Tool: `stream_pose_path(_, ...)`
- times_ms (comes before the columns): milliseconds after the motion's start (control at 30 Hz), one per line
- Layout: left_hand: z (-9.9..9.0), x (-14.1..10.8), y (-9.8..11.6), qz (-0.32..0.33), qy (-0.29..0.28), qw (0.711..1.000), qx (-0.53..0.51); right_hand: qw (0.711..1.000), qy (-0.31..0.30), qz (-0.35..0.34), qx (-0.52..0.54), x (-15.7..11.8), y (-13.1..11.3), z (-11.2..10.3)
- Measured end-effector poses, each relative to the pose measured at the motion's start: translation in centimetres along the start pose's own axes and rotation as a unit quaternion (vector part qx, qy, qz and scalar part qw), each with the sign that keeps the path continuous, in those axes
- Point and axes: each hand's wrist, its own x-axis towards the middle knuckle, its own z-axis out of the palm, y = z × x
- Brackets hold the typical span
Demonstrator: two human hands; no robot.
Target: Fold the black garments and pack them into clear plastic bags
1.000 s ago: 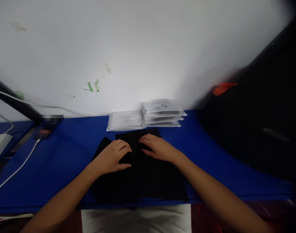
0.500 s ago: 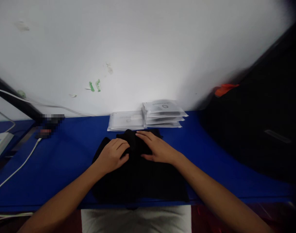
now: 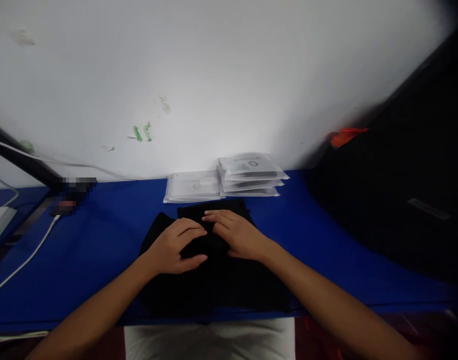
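Note:
Black cloth (image 3: 221, 285) lies on the blue table, reaching its front edge; its folds are hard to make out in the dark. On the cloth's left part rests my left hand (image 3: 178, 245), its thumb apart from the fingers. My right hand (image 3: 238, 234) lies on the upper right part, fingers pointing left and spread a little, with the thumb mostly hidden. The fingertips of both hands are close together near the cloth's middle, and neither hand visibly grips it.
Behind the cloth, white zip bags (image 3: 251, 172) are stacked against the wall, beside flatter bags (image 3: 194, 186). A white cable (image 3: 33, 252) runs along the left of the blue table (image 3: 89, 250). A large black object (image 3: 394, 200) fills the right side.
Both hands have moved slightly nearer to me. The bunched cloth between them has flattened, and the cloth's far edge now shows straighter.

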Motion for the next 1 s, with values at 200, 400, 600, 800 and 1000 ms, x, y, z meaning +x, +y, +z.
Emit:
stream_pose_path(200,-0.2,-0.1,-1.4,-0.121,0.010,0.991,0.055,1.000,-0.016,0.006,-0.002,0.0,-0.2,-0.2)
stream_pose_path(400,-0.4,-0.5,-3.6,-0.184,-0.018,0.971,0.149,0.996,-0.079,0.041,-0.016,0.1,-0.5,-0.6)
stream_pose_path(600,-0.6,-1.4,-6.8,-0.224,-0.035,0.950,0.214,0.994,-0.102,0.040,-0.002,0.0,-0.2,-0.8)
stream_pose_path(800,0.0,-1.9,-8.6,-0.258,-0.063,0.943,0.200,0.993,-0.108,0.055,0.000,0.2,-0.1,-0.9)
stream_pose_path(1000,0.0,-1.4,-8.0,-0.242,-0.032,0.951,0.188,0.993,-0.102,0.053,0.014,0.0,0.0,-1.0)
